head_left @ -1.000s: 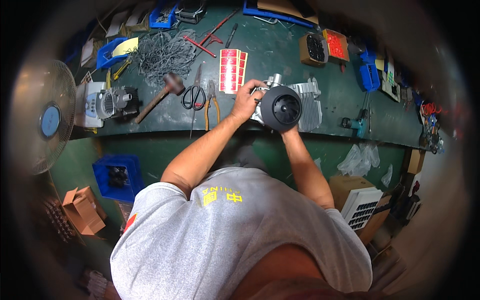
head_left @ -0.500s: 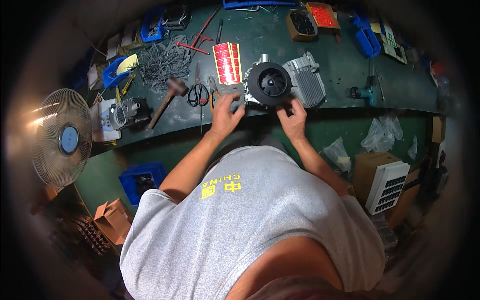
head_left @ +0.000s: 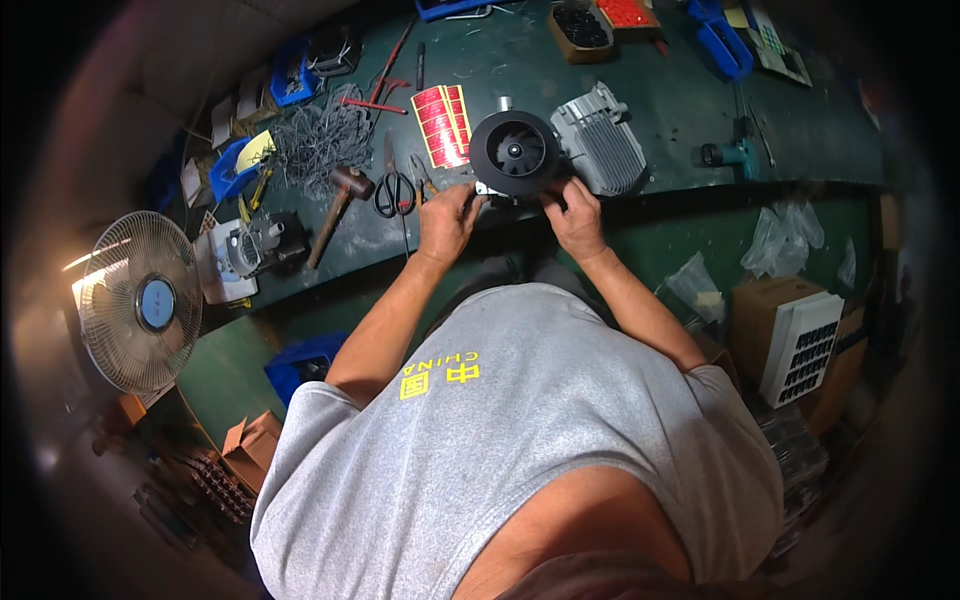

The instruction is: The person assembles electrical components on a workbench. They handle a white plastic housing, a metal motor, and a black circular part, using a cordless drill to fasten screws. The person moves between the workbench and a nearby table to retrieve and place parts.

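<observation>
At the front edge of the green workbench stands a metal blower unit (head_left: 487, 189) with a round black fan (head_left: 513, 152) facing up. My left hand (head_left: 447, 222) is at its near left corner, fingers and thumb closed on the silver edge. At the near right side, my right hand (head_left: 577, 218) pinches the lower edge; its fingertips are partly hidden under the black rim. Just right of the unit lies a grey finned motor housing (head_left: 604, 145). Red and yellow label sheets (head_left: 440, 125) lie behind my left hand, and black-handled scissors (head_left: 394, 194) are to its left.
Left on the bench are a mallet (head_left: 338, 215), a heap of grey cords (head_left: 325, 140), pliers (head_left: 424, 178) and another small motor (head_left: 262, 245). A teal power tool (head_left: 735, 156) lies right. A fan (head_left: 145, 300) stands at the left; a cardboard box (head_left: 757, 315) sits below right.
My left hand has moved in from an apart-fingered pose to the unit's near left corner. My right hand stays at its near right side. The whole view has shifted slightly.
</observation>
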`<control>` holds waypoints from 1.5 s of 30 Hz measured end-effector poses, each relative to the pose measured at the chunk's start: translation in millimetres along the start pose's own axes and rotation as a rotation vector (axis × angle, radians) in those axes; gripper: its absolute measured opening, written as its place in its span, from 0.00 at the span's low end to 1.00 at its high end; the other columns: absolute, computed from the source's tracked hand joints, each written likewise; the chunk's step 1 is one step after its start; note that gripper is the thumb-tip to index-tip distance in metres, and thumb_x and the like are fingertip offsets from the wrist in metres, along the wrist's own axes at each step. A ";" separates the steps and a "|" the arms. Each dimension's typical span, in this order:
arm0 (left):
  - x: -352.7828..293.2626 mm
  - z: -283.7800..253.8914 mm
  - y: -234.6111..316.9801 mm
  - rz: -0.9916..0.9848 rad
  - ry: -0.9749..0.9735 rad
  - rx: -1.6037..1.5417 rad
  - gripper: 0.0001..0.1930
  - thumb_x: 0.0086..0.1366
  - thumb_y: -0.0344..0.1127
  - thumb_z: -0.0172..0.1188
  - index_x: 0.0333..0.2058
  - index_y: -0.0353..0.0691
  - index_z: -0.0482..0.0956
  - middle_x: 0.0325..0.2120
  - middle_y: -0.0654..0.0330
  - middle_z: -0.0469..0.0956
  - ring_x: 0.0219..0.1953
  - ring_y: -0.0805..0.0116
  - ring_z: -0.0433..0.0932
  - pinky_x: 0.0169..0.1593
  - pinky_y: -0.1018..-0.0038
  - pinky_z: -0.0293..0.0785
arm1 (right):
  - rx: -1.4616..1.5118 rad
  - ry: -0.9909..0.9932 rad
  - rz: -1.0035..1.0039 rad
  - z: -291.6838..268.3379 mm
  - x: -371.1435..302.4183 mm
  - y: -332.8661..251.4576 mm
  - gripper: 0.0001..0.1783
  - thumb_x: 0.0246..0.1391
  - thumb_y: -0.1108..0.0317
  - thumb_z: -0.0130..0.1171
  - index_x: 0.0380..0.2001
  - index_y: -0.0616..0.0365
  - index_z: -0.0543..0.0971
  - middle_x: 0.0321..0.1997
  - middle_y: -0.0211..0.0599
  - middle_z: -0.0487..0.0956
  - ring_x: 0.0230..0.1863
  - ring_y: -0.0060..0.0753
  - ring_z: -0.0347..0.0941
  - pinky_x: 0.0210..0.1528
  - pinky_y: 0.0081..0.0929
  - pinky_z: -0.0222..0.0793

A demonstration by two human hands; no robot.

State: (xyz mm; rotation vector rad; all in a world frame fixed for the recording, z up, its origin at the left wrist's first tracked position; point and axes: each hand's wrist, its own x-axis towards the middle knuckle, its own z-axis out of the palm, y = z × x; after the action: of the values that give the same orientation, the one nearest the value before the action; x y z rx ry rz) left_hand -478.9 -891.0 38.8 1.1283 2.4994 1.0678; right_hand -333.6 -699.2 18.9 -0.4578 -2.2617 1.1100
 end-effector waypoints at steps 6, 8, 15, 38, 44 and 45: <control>-4.8 0.8 -10.8 0.006 0.023 -0.085 0.09 0.65 0.29 0.66 0.43 0.34 0.83 0.31 0.54 0.84 0.29 0.65 0.80 0.35 0.70 0.76 | 0.143 -0.001 0.232 0.3 2.8 -3.5 0.20 0.52 0.66 0.70 0.46 0.63 0.77 0.43 0.46 0.79 0.46 0.49 0.78 0.48 0.40 0.73; -0.4 -13.7 -6.9 -0.084 0.024 -0.187 0.11 0.67 0.28 0.64 0.46 0.31 0.82 0.32 0.56 0.84 0.31 0.71 0.80 0.36 0.73 0.76 | 0.323 0.102 0.474 15.7 1.9 9.5 0.30 0.52 0.62 0.71 0.54 0.65 0.74 0.52 0.49 0.78 0.55 0.47 0.75 0.57 0.40 0.71; 88.2 -113.6 117.2 -0.018 -0.228 0.242 0.26 0.66 0.51 0.66 0.46 0.30 0.79 0.24 0.49 0.83 0.27 0.53 0.85 0.35 0.64 0.80 | 0.433 0.056 0.378 46.1 13.4 38.2 0.41 0.55 0.58 0.68 0.66 0.70 0.65 0.65 0.59 0.70 0.70 0.52 0.64 0.72 0.39 0.58; 137.2 -104.3 187.6 0.404 -0.708 0.701 0.47 0.45 0.40 0.77 0.66 0.47 0.65 0.58 0.51 0.70 0.62 0.50 0.70 0.63 0.59 0.72 | 0.364 0.265 0.220 30.1 26.0 8.7 0.32 0.48 0.67 0.67 0.54 0.72 0.72 0.45 0.58 0.79 0.45 0.54 0.79 0.49 0.41 0.74; 136.6 -99.8 184.5 0.303 -0.684 0.742 0.37 0.54 0.52 0.73 0.58 0.41 0.72 0.45 0.48 0.81 0.46 0.50 0.83 0.48 0.59 0.81 | 0.501 0.212 0.218 20.1 28.8 2.4 0.30 0.48 0.68 0.67 0.53 0.72 0.72 0.41 0.55 0.80 0.40 0.48 0.79 0.46 0.39 0.74; 137.0 -98.5 184.5 0.288 -0.684 0.752 0.36 0.56 0.55 0.72 0.57 0.40 0.73 0.42 0.48 0.83 0.42 0.50 0.85 0.45 0.59 0.82 | 0.494 0.219 0.218 21.1 28.7 3.3 0.30 0.49 0.68 0.67 0.53 0.73 0.71 0.42 0.55 0.80 0.41 0.48 0.79 0.46 0.39 0.74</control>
State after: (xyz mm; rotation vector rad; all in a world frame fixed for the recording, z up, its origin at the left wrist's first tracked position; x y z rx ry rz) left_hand -511.2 -762.8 251.0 1.6975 2.1949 -0.2896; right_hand -369.0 -694.9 15.8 -0.5926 -1.7001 1.5863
